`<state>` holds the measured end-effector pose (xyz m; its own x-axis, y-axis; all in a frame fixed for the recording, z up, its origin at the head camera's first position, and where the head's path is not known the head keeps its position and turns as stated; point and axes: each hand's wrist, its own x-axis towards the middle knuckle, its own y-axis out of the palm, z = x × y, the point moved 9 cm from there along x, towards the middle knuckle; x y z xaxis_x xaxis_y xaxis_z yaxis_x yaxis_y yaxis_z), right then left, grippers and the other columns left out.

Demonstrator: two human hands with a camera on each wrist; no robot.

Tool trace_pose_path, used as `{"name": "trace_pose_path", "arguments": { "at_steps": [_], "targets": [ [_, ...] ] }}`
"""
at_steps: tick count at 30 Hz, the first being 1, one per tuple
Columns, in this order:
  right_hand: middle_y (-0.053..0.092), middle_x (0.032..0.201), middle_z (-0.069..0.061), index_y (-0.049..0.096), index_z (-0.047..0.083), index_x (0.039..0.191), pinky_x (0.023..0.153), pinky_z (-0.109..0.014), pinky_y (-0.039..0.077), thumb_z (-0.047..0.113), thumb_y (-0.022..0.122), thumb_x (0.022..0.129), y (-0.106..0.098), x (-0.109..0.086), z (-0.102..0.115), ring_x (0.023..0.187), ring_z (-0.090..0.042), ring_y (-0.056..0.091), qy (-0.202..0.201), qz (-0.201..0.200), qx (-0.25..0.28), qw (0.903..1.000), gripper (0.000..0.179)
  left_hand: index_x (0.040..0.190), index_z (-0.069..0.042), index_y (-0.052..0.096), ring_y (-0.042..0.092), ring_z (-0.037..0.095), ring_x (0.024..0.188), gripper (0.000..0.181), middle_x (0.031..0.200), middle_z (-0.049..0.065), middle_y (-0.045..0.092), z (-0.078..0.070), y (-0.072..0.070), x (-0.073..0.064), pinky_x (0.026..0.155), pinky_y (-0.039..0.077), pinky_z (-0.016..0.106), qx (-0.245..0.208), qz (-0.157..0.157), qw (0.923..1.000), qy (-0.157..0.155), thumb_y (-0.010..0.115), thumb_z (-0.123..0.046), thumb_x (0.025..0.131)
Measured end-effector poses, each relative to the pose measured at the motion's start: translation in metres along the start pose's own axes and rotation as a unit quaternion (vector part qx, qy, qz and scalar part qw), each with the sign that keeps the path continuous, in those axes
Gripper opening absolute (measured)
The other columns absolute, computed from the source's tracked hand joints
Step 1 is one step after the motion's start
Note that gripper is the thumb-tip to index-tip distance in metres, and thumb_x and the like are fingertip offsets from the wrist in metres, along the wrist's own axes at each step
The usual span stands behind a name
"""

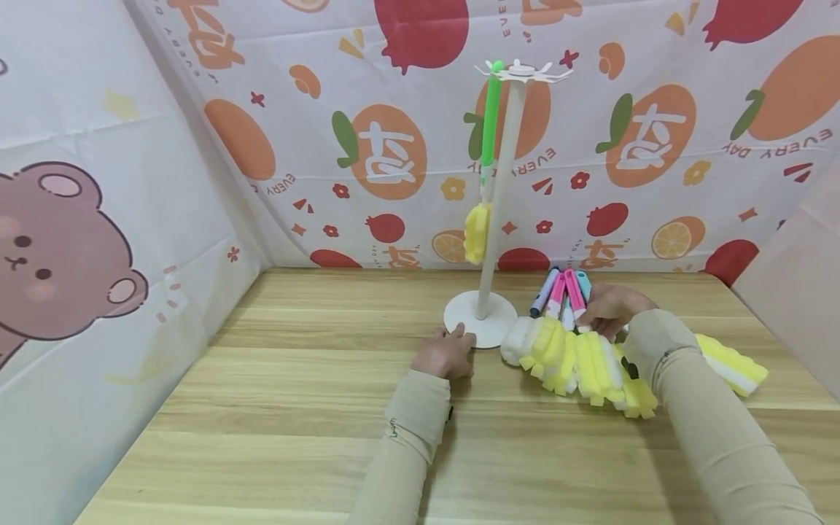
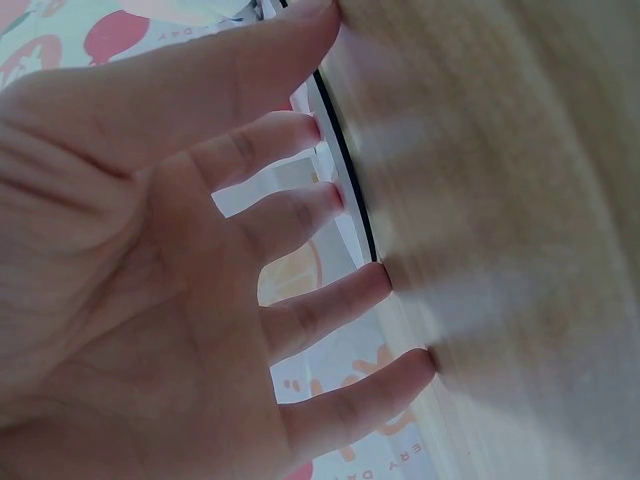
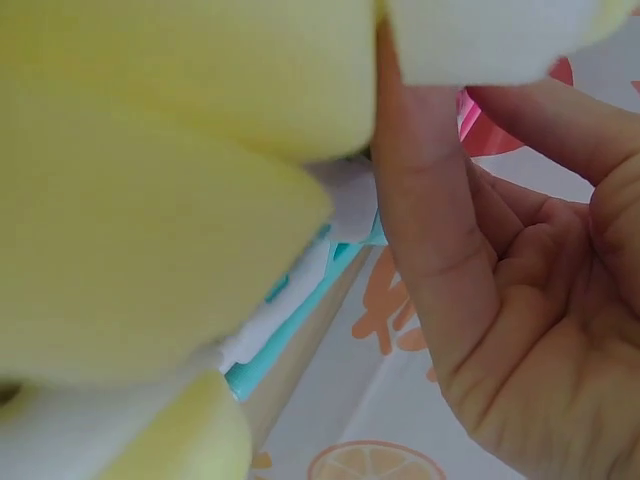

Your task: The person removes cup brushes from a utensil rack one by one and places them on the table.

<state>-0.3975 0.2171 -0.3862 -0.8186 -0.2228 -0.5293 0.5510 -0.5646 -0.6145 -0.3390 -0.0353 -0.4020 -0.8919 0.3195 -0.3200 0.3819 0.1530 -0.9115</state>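
My left hand (image 1: 446, 354) lies at the front left rim of the round white base (image 1: 467, 310) of a rack. In the left wrist view, the fingers (image 2: 330, 305) are nearly straight, with tips against the base's edge and the tabletop. My right hand (image 1: 610, 308) is at a pile of sponge bottle brushes (image 1: 571, 357) with yellow and white heads. Thumb and curled forefinger pinch a pink-handled bottle brush (image 1: 576, 292); a sponge head partly hides the fingertips in the right wrist view. A green-handled bottle brush (image 1: 491, 124) hangs from the rack's top.
The rack's white pole (image 1: 504, 189) rises to a hooked top ring (image 1: 521, 71). Another yellow and white sponge head (image 1: 731, 364) lies right of the right forearm. Printed fruit cloth (image 1: 407, 233) closes off the back of the wooden table (image 1: 295, 408), and a bear-print cloth (image 1: 65, 255) the left.
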Motion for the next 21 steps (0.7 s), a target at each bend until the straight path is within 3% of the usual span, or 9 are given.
{"name": "trace_pose_path", "arguments": {
  "at_steps": [9, 15, 21],
  "targets": [
    [0.059, 0.078, -0.01, 0.052, -0.003, 0.096, 0.067, -0.033, 0.058, 0.009, 0.065, 0.094, -0.01, -0.005, 0.008, 0.068, -0.019, 0.059, 0.01, -0.021, -0.047, 0.9986, 0.018, 0.134, -0.015, 0.059, 0.034, 0.039, 0.142, 0.044, 0.163, 0.006, 0.032, -0.001, 0.0, 0.0, 0.106, 0.039, 0.057, -0.001, -0.002, 1.0, 0.003, 0.074, -0.02, 0.093],
    [0.061, 0.085, -0.018, 0.045, -0.012, 0.12, 0.069, -0.035, 0.06, 0.014, 0.066, 0.097, -0.024, -0.008, 0.005, 0.072, -0.024, 0.065, 0.035, -0.056, -0.052, 0.9964, 0.041, 0.133, -0.015, 0.059, 0.035, 0.038, 0.141, 0.043, 0.162, 0.006, 0.034, -0.002, 0.0, 0.001, 0.105, 0.039, 0.057, 0.003, -0.002, 1.0, 0.006, 0.074, -0.02, 0.093],
    [0.064, 0.073, -0.014, 0.043, -0.017, 0.129, 0.064, -0.035, 0.059, 0.019, 0.062, 0.1, -0.04, -0.014, 0.025, 0.061, -0.021, 0.064, -0.028, -0.096, -0.05, 0.9937, 0.05, 0.134, -0.014, 0.059, 0.035, 0.04, 0.141, 0.043, 0.163, 0.007, 0.033, -0.001, -0.001, 0.0, 0.105, 0.039, 0.058, 0.0, -0.003, 1.0, 0.006, 0.074, -0.02, 0.093]
  ]
}}
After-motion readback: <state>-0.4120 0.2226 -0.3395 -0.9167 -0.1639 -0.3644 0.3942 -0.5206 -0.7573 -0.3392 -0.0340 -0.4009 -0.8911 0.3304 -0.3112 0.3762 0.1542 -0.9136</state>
